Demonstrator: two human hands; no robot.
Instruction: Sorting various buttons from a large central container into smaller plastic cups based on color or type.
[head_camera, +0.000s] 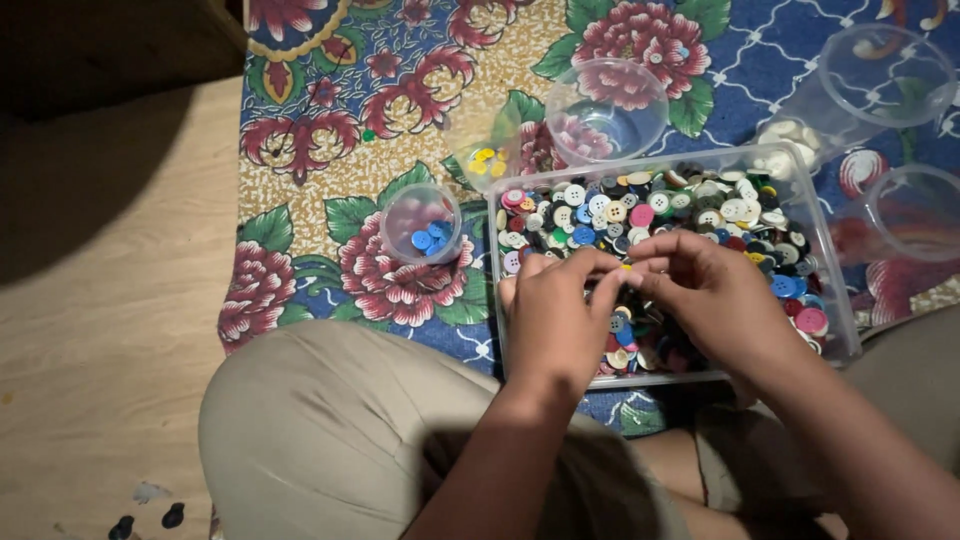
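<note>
A person sits cross-legged on a floral mat (330, 140) laid over a wooden floor (100, 300), seen from above. Both hands meet over a clear plastic tray (840, 300) heaped with mixed buttons (640, 205). The left hand (555, 315) and right hand (715, 295) pinch their fingertips together around one tiny yellow button (626, 268), mostly hidden by the fingers; only a sliver of yellow shows.

The button looks small, flat and slick, so it could likely slip from so light a pinch and drop back into the heap below, where it would be hard to pick out among the white, blue, pink and green ones. A wrist could also nudge the tray's near wall.

Left of the tray stands a small clear cup with blue buttons (420, 225); behind it, a cup with yellow buttons (485, 150). A seemingly empty clear bowl (606, 108) sits beyond the tray, with more clear cups (885, 75) to the right.
</note>
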